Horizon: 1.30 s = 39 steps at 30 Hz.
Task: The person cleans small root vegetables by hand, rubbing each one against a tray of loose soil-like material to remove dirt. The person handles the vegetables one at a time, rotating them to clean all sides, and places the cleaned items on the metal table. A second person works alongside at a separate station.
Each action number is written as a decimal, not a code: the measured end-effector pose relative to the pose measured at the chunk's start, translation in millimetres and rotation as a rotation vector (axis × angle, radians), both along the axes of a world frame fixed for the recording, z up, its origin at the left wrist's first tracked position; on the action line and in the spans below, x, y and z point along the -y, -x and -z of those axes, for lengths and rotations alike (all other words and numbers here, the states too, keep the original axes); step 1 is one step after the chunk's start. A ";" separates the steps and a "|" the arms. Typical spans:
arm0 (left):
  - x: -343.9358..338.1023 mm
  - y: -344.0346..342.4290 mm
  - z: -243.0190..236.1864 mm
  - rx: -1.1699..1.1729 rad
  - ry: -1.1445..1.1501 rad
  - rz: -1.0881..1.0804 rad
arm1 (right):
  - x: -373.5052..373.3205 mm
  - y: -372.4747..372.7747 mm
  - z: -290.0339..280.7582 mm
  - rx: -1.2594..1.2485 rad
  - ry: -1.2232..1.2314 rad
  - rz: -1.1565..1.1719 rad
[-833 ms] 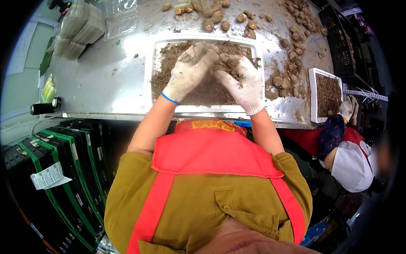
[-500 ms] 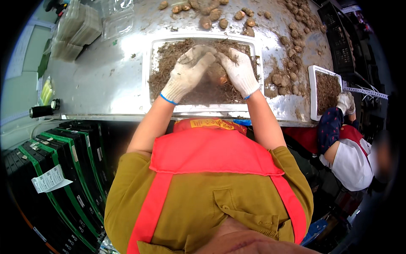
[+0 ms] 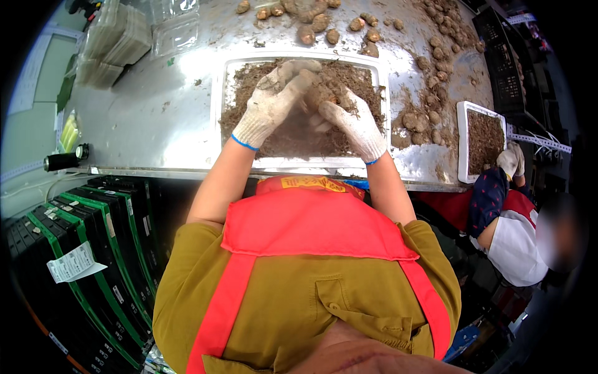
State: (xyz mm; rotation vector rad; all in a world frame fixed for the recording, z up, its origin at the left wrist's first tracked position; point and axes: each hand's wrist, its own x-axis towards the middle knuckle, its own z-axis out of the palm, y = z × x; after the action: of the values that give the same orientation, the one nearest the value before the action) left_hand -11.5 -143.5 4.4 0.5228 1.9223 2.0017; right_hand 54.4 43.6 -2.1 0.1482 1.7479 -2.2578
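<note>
Both my hands wear soiled white knit gloves with blue cuffs, over a white tray (image 3: 299, 161) of loose brown root fibres (image 3: 249, 78). Between them is a brown, rough-skinned taro (image 3: 322, 93). My left hand (image 3: 277, 93) is wrapped round its left side, fingers over the top. From the lower right my right hand (image 3: 355, 128) grips it, thumb pointing left beneath it. The palm sides and part of the taro are hidden by the gloves.
More taros (image 3: 317, 23) lie at the table's far side, and a heap (image 3: 430, 118) spreads along the right. Clear plastic containers (image 3: 118, 40) are stacked far left. Black crates (image 3: 504, 56) stand at right. A co-worker's gloved hands (image 3: 511, 161) are by a smaller white tray (image 3: 463, 143).
The taro has been turned and lifted slightly between my hands. My right hand has rotated, its thumb now below the taro. My left hand has shifted slightly.
</note>
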 end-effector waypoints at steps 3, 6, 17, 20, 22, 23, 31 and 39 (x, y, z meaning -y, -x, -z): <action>2.0 1.5 9.4 0.088 -0.102 0.041 | 0.1 1.0 -4.1 -0.049 -0.018 0.035; 1.1 -0.4 24.4 0.145 -0.226 0.029 | 0.2 0.9 -7.3 -0.075 -0.111 0.057; 2.7 3.7 57.8 0.335 -0.108 0.047 | 16.9 -9.0 -3.3 -0.605 -0.772 0.173; 6.9 2.8 43.5 0.554 -0.100 0.121 | 18.0 -13.1 -1.0 -0.543 -0.992 0.115; 0.3 -3.1 40.8 0.568 -0.114 0.033 | 19.5 -13.6 3.2 -0.553 -1.039 0.120; 0.4 -2.9 55.4 0.487 -0.062 0.001 | 20.4 -13.4 2.1 -0.519 -0.961 0.140; -4.7 -11.9 41.5 0.571 -0.107 -0.097 | 13.3 -10.6 4.4 -0.305 -0.433 0.171; -4.5 -15.7 25.1 -0.172 0.426 -0.041 | -16.9 -14.8 9.8 -0.234 -0.284 0.215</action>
State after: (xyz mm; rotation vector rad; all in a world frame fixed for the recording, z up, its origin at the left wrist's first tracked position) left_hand 4.3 -139.0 -20.7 0.5558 2.3927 1.5394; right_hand 69.2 60.5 -11.9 0.1399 2.2730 -2.2317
